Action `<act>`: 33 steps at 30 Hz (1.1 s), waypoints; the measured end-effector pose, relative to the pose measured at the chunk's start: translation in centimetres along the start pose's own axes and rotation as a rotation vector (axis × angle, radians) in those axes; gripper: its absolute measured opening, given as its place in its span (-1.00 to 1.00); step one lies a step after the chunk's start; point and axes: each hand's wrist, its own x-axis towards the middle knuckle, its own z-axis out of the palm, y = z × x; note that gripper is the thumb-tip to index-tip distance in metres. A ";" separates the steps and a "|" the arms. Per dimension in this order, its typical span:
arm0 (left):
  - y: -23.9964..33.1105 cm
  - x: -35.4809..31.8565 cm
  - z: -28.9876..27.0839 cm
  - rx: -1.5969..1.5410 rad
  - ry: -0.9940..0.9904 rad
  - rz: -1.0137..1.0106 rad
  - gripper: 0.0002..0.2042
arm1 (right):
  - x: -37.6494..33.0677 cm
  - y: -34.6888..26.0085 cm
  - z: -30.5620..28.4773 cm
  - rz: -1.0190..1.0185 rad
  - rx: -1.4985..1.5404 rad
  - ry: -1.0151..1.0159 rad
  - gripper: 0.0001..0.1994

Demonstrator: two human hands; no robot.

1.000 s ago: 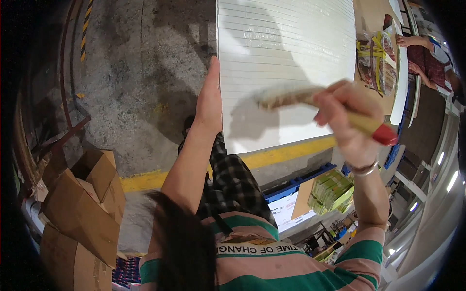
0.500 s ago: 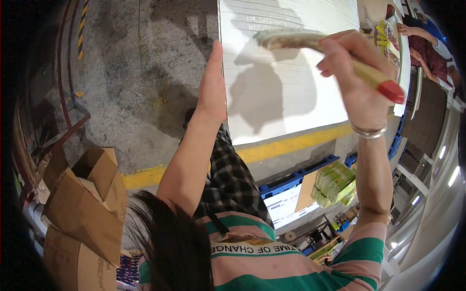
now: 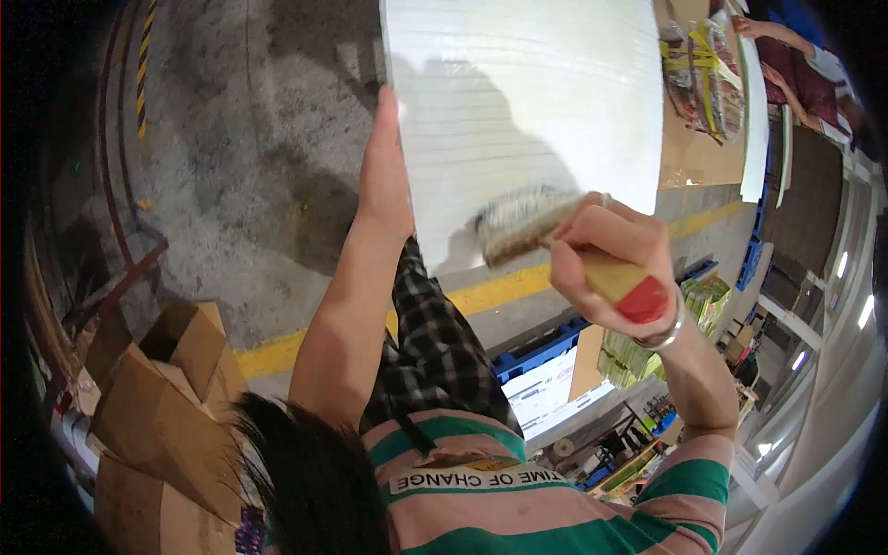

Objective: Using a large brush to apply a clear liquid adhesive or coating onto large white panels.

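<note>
A grey concrete floor [image 3: 296, 111] is spreading beneath everything, with a yellow line [image 3: 277, 350] running across it between the person and the work. A large white board [image 3: 555, 92] is lying in front of the person, its near left corner pointing toward the checked trousers [image 3: 435, 319], and faint lines are crossing its shiny surface. Opened brown boxes [image 3: 162, 416] are standing in a heap at the person's left. Beyond the board's right edge, a co-worker [image 3: 786, 79] is standing near a sheet of brown cardboard [image 3: 694, 171]; a clear-wrapped bundle with yellow straps [image 3: 708, 83] is resting on that sheet. Behind the person's right side, a green stack [image 3: 634, 356] is sitting by a blue pallet [image 3: 541, 351].

A wide brush [image 3: 527, 222] is hanging at a slant over the board's near edge, its pale bristles pointing left and its red-tipped handle pointing back toward the wrist — whether the bristles are touching the board, I cannot tell. The right hand [image 3: 615, 242] is closing its fingers and thumb around the handle. The left hand [image 3: 384, 176] is staying flat and straight, fingers together, lying along the board's left edge without wrapping around anything. A silvery bracelet [image 3: 672, 335] is circling the right wrist.
</note>
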 end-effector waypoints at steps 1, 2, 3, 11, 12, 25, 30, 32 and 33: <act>0.0 0.0 0.0 0.062 0.041 0.006 -0.40 | -0.1 0.0 -0.7 0.036 0.057 0.021 -0.88; 0.0 -0.1 0.1 0.063 0.017 0.004 -0.40 | 0.2 0.0 -1.3 0.107 0.096 0.132 -0.88; -0.1 -0.1 0.4 0.012 0.031 -0.010 -0.42 | 0.7 -0.3 -2.2 0.175 0.127 0.249 -0.88; 0.3 -0.8 -1.2 0.034 0.077 -0.017 -0.43 | 2.3 1.3 -4.8 0.386 0.359 0.328 -0.89; -0.2 -0.8 -0.5 0.032 0.069 -0.033 -0.43 | 4.4 2.9 -5.9 0.315 0.250 0.415 -0.85; -0.7 -0.6 -1.1 -0.006 0.108 -0.051 -0.41 | 0.4 5.4 -3.7 0.353 0.200 0.367 -0.84; -1.0 -0.8 -1.2 0.012 0.090 -0.037 -0.43 | 0.8 4.4 -6.2 0.354 0.056 0.218 -0.78; -1.1 -0.8 -1.3 -0.020 0.049 -0.056 -0.42 | 3.8 5.1 -6.9 0.331 0.173 0.556 -0.77; -0.9 -1.1 -1.4 -0.008 0.033 -0.035 -0.42 | 4.9 6.3 -6.6 0.246 0.241 0.619 -0.79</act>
